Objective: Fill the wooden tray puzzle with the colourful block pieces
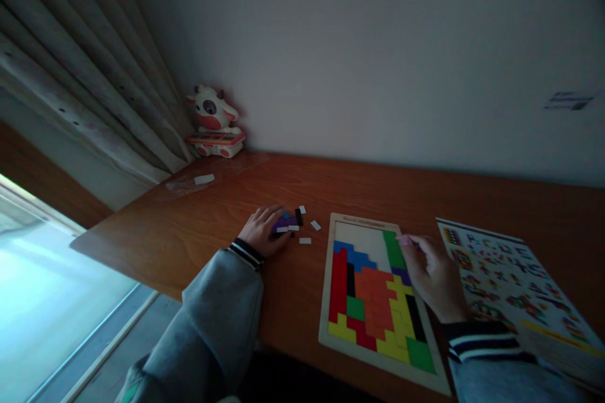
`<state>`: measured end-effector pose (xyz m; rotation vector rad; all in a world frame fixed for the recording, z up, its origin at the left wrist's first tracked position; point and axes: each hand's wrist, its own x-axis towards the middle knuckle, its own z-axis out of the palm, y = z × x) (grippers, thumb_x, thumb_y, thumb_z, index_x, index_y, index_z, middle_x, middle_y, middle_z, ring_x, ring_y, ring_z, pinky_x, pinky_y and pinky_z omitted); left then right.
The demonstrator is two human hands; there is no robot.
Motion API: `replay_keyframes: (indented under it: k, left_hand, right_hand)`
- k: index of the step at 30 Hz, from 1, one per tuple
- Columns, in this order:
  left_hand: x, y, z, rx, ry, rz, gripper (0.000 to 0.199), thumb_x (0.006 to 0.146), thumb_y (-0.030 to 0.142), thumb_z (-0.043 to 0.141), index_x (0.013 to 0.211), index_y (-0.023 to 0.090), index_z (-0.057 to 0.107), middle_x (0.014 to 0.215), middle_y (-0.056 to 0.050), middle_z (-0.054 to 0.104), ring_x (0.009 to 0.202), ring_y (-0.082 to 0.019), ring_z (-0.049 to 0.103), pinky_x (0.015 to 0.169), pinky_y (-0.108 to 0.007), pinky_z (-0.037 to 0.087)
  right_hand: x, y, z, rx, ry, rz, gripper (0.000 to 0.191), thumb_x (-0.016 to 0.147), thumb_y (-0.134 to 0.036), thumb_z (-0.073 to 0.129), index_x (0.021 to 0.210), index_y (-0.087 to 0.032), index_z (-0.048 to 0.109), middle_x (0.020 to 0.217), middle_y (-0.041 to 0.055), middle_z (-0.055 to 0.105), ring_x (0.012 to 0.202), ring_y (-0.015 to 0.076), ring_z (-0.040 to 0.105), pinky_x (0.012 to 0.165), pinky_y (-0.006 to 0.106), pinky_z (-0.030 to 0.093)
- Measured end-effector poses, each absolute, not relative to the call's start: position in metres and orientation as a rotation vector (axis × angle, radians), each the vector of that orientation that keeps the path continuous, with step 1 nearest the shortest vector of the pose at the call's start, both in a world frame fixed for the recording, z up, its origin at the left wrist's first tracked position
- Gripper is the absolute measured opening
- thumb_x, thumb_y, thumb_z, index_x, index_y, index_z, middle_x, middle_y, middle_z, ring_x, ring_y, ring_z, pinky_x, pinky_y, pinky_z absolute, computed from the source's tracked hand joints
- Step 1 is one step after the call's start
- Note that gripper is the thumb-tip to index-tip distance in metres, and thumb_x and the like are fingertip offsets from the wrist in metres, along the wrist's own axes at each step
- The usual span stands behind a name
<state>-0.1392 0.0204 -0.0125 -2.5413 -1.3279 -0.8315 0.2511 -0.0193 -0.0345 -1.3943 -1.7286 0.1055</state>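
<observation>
My left hand point(264, 230) rests on the desk with its fingers spread over a small heap of purple and blue puzzle pieces point(289, 220). Part of that heap is hidden under the fingers. My right hand point(432, 274) is at the right edge of a wooden block-puzzle board point(326, 308), fingertips pinched together beside a green piece point(393, 249). Whatever the pinch holds, if anything, cannot be made out. Red, orange, yellow, blue, black and green pieces fill the lower part of the board; bare wood shows at its upper left.
Several small white pieces point(305, 241) and a black piece point(299, 217) lie around the heap. A printed pattern sheet point(515, 277) lies right of the board. A cow-shaped toy keyboard point(215, 123) stands by the curtain point(89, 44), near a clear wrapper with a white label point(204, 179).
</observation>
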Motion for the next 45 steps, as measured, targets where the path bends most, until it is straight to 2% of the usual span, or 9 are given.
replay_keyframes:
  k: [3,7,11,14,18,22,29,36,45]
  left_hand:
    - [-0.158,0.017,-0.015,-2.55,-1.359,-0.774,0.051,0.084,0.045,0.066,0.127,0.017,0.061,0.132,-0.016,0.061,0.119,-0.032,0.058,0.1,-0.052,0.047]
    - [-0.163,0.013,-0.018,-2.631,-1.187,-0.83,0.027,0.09,0.035,0.062,0.113,0.024,0.07,0.113,-0.008,0.073,0.104,-0.024,0.065,0.09,-0.042,0.053]
    - [-0.158,0.015,-0.027,-2.673,-0.993,-0.882,0.021,0.094,0.031,0.06,0.109,0.024,0.073,0.099,-0.005,0.076,0.094,-0.02,0.068,0.084,-0.035,0.056]
    - [-0.155,0.016,-0.03,-2.67,-0.979,-0.835,0.023,0.095,0.032,0.058,0.112,0.023,0.072,0.105,-0.006,0.076,0.099,-0.021,0.068,0.087,-0.037,0.056]
    - [-0.153,0.014,-0.029,-2.68,-0.978,-0.784,0.024,0.096,0.03,0.056,0.114,0.022,0.07,0.108,-0.007,0.075,0.1,-0.022,0.068,0.087,-0.038,0.056]
    - [-0.151,0.013,-0.028,-2.689,-0.984,-0.825,0.024,0.097,0.029,0.054,0.112,0.022,0.071,0.103,-0.007,0.075,0.097,-0.02,0.069,0.088,-0.036,0.056]
    - [-0.148,0.013,-0.028,-2.686,-0.97,-0.842,0.022,0.097,0.026,0.053,0.108,0.022,0.072,0.107,-0.007,0.075,0.099,-0.021,0.068,0.09,-0.037,0.054]
    - [-0.147,0.013,-0.026,-2.703,-0.999,-0.806,0.022,0.095,0.024,0.054,0.109,0.022,0.071,0.11,-0.008,0.074,0.1,-0.022,0.067,0.09,-0.04,0.053]
    - [-0.152,0.018,-0.03,-2.652,-1.066,-0.77,0.024,0.095,0.032,0.055,0.111,0.023,0.071,0.105,-0.007,0.074,0.095,-0.022,0.068,0.085,-0.038,0.055]
  right_hand:
    - [0.256,-0.016,-0.04,-1.416,-1.772,0.107,0.029,0.098,-0.045,0.045,0.096,-0.023,0.064,0.095,0.008,0.07,0.089,0.0245,0.066,0.08,0.038,0.049]
    - [0.258,-0.012,-0.044,-1.433,-1.768,0.096,0.032,0.098,-0.046,0.043,0.092,-0.023,0.063,0.089,0.0071,0.068,0.082,0.0233,0.065,0.075,0.037,0.048]
    - [0.257,-0.016,-0.041,-1.477,-1.776,0.056,0.032,0.099,-0.046,0.041,0.088,-0.023,0.061,0.084,0.006,0.065,0.077,0.022,0.063,0.072,0.036,0.047]
    - [0.255,-0.02,-0.04,-1.482,-1.804,0.051,0.032,0.1,-0.045,0.04,0.086,-0.023,0.059,0.084,0.006,0.064,0.079,0.0222,0.063,0.073,0.037,0.048]
    - [0.255,-0.021,-0.041,-1.459,-1.857,0.063,0.031,0.1,-0.045,0.04,0.1,-0.023,0.062,0.103,0.0086,0.065,0.097,0.0237,0.063,0.087,0.04,0.051]
    - [0.257,-0.019,-0.044,-1.441,-1.873,0.097,0.033,0.101,-0.044,0.038,0.113,-0.023,0.06,0.118,0.0098,0.063,0.112,0.0243,0.059,0.1,0.045,0.047]
    - [0.255,-0.02,-0.044,-1.465,-1.869,0.2,0.039,0.102,-0.045,0.034,0.124,-0.023,0.058,0.134,0.0099,0.057,0.128,0.0238,0.052,0.111,0.049,0.04]
    - [0.254,-0.02,-0.042,-1.453,-1.838,0.231,0.045,0.103,-0.047,0.03,0.127,-0.022,0.058,0.135,0.0113,0.058,0.132,0.0234,0.048,0.115,0.051,0.035]
    - [0.251,-0.019,-0.04,-1.449,-1.752,0.256,0.049,0.102,-0.051,0.029,0.127,-0.021,0.058,0.131,0.0119,0.062,0.126,0.0254,0.054,0.111,0.051,0.04]
